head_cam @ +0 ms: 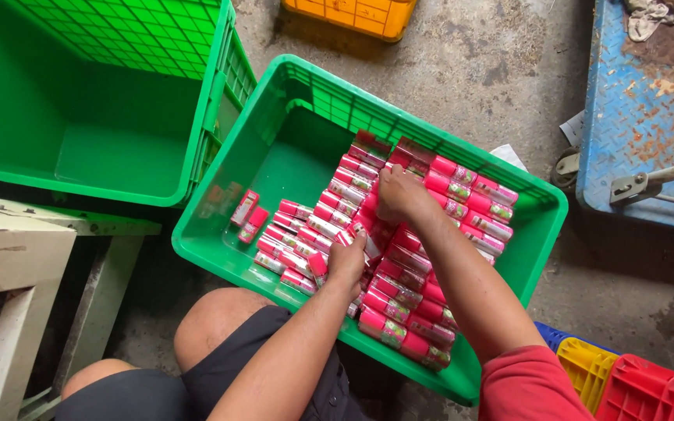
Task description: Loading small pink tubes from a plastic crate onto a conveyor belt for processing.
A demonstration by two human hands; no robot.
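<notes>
Pink tubes (399, 257) with pale printed bands lie packed in rows inside a tilted green plastic crate (306, 93) on the concrete floor (470, 54). Left hand (347, 261) presses down among them, fingers curled, perhaps gripping one. Right hand (399, 195) rests on the upper rows, fingers together. A second green crate (79, 148) sits just beside

An empty green crate (95, 101), a yellow crate (350, 15), a rusty blue cart (645, 109) and a white table (9, 257) stand around.
</notes>
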